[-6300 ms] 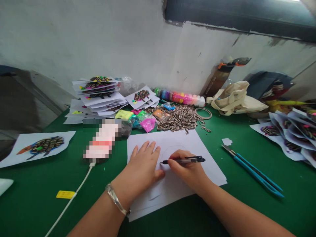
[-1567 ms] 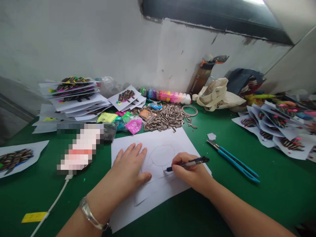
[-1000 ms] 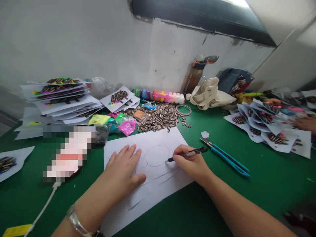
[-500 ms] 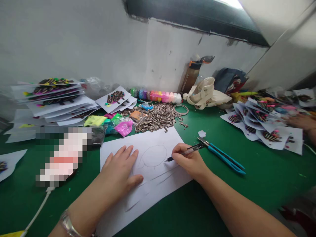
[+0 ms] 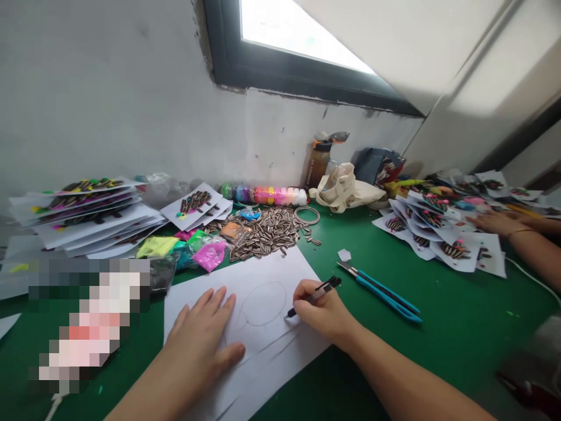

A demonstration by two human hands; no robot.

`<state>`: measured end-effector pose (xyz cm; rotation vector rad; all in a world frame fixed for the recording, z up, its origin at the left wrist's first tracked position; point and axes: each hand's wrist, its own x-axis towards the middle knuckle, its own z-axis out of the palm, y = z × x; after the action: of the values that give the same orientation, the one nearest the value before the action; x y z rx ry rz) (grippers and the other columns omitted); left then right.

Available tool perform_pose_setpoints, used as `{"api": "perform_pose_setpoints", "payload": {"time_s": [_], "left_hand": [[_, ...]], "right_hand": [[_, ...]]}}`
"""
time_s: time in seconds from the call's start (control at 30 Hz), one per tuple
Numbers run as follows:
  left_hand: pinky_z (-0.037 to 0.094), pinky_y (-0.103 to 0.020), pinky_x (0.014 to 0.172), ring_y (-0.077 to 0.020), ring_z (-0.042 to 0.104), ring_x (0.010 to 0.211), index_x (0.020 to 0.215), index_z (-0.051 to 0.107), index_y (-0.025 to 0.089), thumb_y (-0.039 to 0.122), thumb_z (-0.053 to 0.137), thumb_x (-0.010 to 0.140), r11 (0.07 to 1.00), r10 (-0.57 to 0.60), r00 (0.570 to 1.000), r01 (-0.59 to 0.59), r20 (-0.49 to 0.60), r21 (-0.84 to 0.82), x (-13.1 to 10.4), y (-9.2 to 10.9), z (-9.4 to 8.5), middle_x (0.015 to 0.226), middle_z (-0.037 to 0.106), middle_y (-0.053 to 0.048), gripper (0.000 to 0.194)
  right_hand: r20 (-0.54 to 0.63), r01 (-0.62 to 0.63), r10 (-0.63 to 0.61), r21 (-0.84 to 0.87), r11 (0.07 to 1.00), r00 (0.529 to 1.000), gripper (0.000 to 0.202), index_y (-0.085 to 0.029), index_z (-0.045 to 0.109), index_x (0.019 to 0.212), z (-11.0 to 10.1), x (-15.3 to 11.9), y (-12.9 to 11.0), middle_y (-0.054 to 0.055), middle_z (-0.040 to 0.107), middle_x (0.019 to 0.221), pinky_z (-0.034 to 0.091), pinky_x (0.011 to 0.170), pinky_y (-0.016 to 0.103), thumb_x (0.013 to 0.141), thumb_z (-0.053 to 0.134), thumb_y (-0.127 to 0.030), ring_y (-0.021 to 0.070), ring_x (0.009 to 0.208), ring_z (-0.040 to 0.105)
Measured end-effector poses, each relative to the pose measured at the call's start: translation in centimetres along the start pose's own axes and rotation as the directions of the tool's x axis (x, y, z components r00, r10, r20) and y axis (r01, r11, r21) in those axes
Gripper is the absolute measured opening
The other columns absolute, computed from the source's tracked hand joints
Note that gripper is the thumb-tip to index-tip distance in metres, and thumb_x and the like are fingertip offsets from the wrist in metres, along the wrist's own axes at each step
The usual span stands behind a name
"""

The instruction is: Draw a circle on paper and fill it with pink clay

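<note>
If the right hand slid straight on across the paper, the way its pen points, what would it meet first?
Most likely the thumb of the left hand, spread on the paper; the pen points toward it, though depth is hard to judge.

Sheet (image 5: 267,365) at front middle of surface (image 5: 438,351); left hand (image 5: 199,339) on its left part, right hand (image 5: 322,310) at its right edge, pen (image 5: 323,289) in the fingers, tip on the sheet. Seed pile (image 5: 269,234) directly behind sheet, packets (image 5: 209,256) left of pile, ring (image 5: 307,223) at pile's right. Tubs (image 5: 267,195) in a row behind pile, along wall (image 5: 109,111). Bottle (image 5: 318,162) right of tubs, cloth bag (image 5: 344,190) before it, slightly right. Card stack (image 5: 92,219) back left; pixelated item (image 5: 94,321) in front of it, left of sheet. Cutter (image 5: 385,295) right of right hand, scrap (image 5: 344,255) just behind its tip. Second card pile (image 5: 432,234) farther right, behind cutter; another person's hand (image 5: 493,223) right of that pile.
</note>
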<state>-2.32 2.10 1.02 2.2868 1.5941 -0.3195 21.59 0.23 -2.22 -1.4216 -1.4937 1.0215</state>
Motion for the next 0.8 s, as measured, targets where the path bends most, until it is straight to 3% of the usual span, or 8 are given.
{"api": "perform_pose_setpoints", "payload": {"time_s": [0.37, 0.5, 0.67, 0.73, 0.8], "left_hand": [[0.018, -0.056, 0.113, -0.0338, 0.016, 0.144, 0.145, 0.038, 0.020, 0.043, 0.053, 0.077, 1.000, -0.005, 1.000, 0.005, -0.005, 0.000, 0.1, -0.3, 0.4, 0.156, 0.025, -0.010, 0.073], [0.018, -0.056, 0.113, -0.0341, 0.017, 0.144, 0.145, 0.039, 0.021, 0.041, 0.054, 0.075, 1.000, -0.017, 1.000, 0.017, 0.003, -0.002, 0.3, -0.4, 0.6, 0.156, 0.026, -0.010, 0.074], [0.018, -0.056, 0.114, -0.0331, 0.016, 0.144, 0.145, 0.038, 0.020, 0.041, 0.052, 0.076, 1.000, -0.020, 1.000, 0.020, 0.001, 0.001, 0.1, -0.1, 0.2, 0.155, 0.025, -0.010, 0.073], [0.018, -0.056, 0.113, -0.0331, 0.017, 0.144, 0.145, 0.038, 0.019, 0.040, 0.052, 0.075, 1.000, -0.031, 0.999, 0.031, 0.025, 0.002, -0.1, 0.1, -0.1, 0.155, 0.024, -0.011, 0.074], [0.018, -0.056, 0.113, -0.0334, 0.017, 0.144, 0.145, 0.038, 0.018, 0.039, 0.054, 0.074, 0.999, -0.048, 0.997, 0.048, 0.056, -0.002, -0.3, 0.4, -0.4, 0.155, 0.024, -0.012, 0.076]], "right_hand": [[0.051, -0.016, 0.013, 0.057, 0.998, 0.999, 0.008, -0.019, 0.054, 0.058, -0.1, -0.1, -0.4, -0.003, 0.049, 0.056, 0.033, 0.053, 0.024, 0.062, 0.048, -0.015, 0.0118, 0.057, 0.044], [-0.059, -0.024, 0.031, 0.118, 0.993, 0.998, 0.009, -0.018, 0.055, 0.059, -0.4, 0.3, 0.0, -0.004, 0.048, 0.057, 0.032, 0.054, 0.023, 0.067, 0.052, -0.016, 0.0111, 0.058, 0.043], [-0.257, -0.044, 0.156, 0.394, 0.918, 0.954, 0.016, -0.020, 0.056, 0.074, -1.0, 1.0, 0.2, -0.005, 0.048, 0.057, 0.033, 0.053, 0.023, 0.081, 0.057, -0.034, 0.0108, 0.055, 0.043], [-0.246, -0.033, 0.116, 0.316, 0.948, 0.962, 0.019, -0.019, 0.057, 0.075, -0.8, 0.7, -0.1, -0.005, 0.049, 0.058, 0.034, 0.054, 0.023, 0.084, 0.055, -0.036, 0.0112, 0.056, 0.045], [-0.114, 0.031, -0.012, 0.171, 0.985, 0.993, 0.016, -0.019, 0.061, 0.076, -0.3, -0.1, -0.6, -0.003, 0.053, 0.062, 0.035, 0.055, 0.023, 0.083, 0.057, -0.033, 0.0112, 0.058, 0.046]]}}
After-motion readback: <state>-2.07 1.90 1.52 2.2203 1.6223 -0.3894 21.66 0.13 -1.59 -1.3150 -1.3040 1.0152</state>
